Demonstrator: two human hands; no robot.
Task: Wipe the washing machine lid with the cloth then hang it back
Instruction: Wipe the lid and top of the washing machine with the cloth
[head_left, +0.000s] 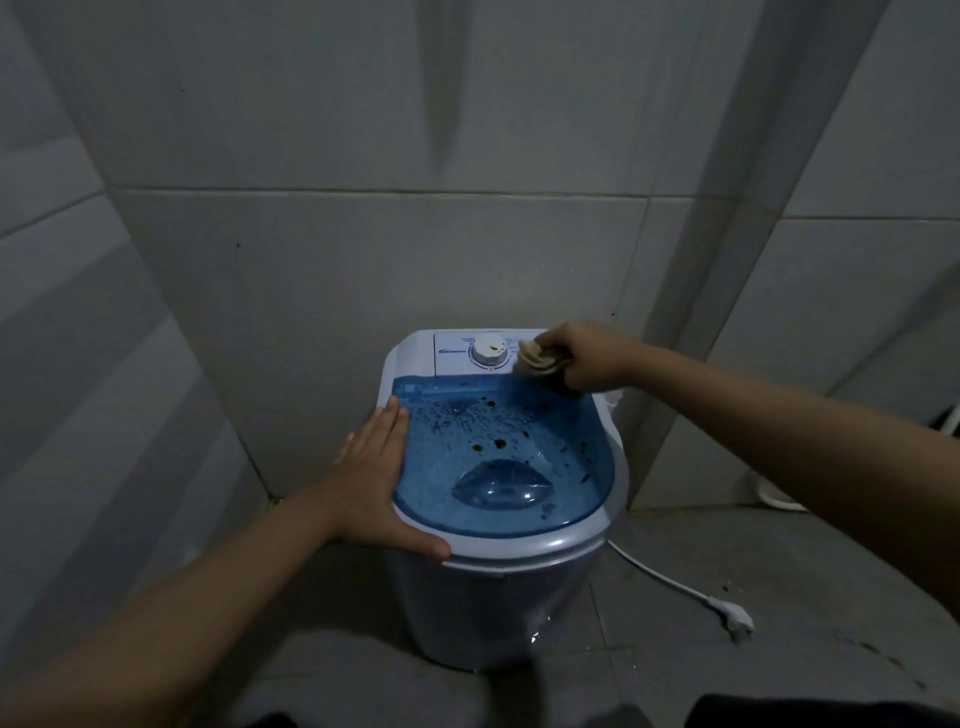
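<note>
A small white washing machine (498, 597) stands in a tiled corner. Its translucent blue lid (566, 483) is shut, wet and speckled with dark spots. My right hand (589, 358) grips a bunched beige cloth (535, 359) at the lid's far right corner, beside the white dial (488, 352) on the control panel. The cloth touches the panel edge and the lid's back rim. My left hand (376, 483) lies flat with fingers together on the machine's left rim, thumb along the front edge, holding nothing.
Grey tiled walls close in behind and on both sides of the machine. A white power cord with its plug (735, 621) lies unplugged on the floor to the right. A white pipe (774, 496) shows at the far right wall.
</note>
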